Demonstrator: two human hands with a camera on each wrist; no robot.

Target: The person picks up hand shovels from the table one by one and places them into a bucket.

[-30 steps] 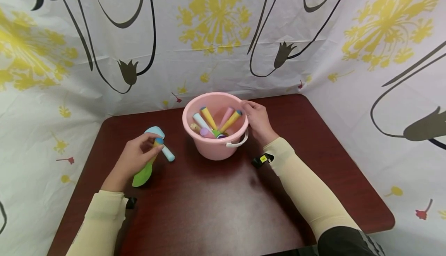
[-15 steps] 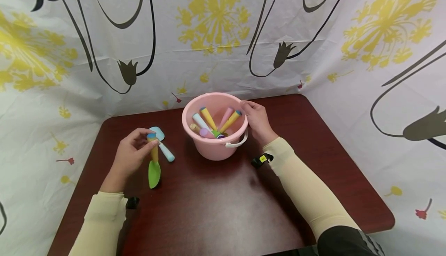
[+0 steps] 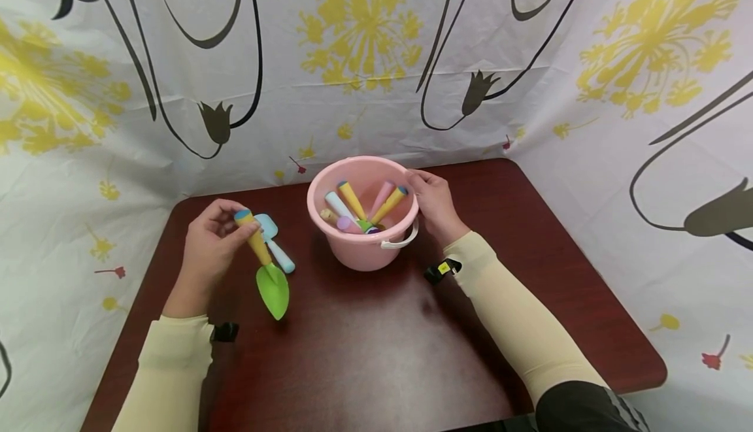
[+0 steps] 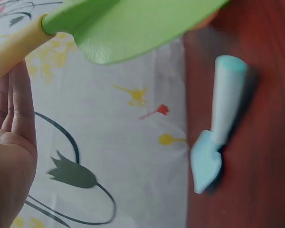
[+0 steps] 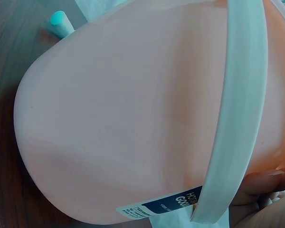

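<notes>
My left hand (image 3: 202,249) pinches a toy trowel (image 3: 273,291) by the blue-capped top of its yellow handle. Its green blade points down and toward the right, above the table. Up close in the left wrist view, the green blade (image 4: 128,33) spreads across the top. Just behind the trowel lies a small light blue toy shovel (image 3: 280,257) on the table. At the back, a pink bucket (image 3: 361,255) holds several toy tools with yellow, pink and light blue handles; their lower ends are mostly hidden. My right hand (image 3: 438,206) grips the bucket's right rim.
The bucket's white carrying handle (image 3: 402,241) hangs down at its front right. Underneath is a dark red-brown table (image 3: 376,347) with rounded corners. A white flower-printed sheet (image 3: 353,112) closes in the back and both sides.
My left hand has drawn slightly back to the left and turned the trowel, so its blade has swung from lower left to lower right. The right hand and bucket stay put.
</notes>
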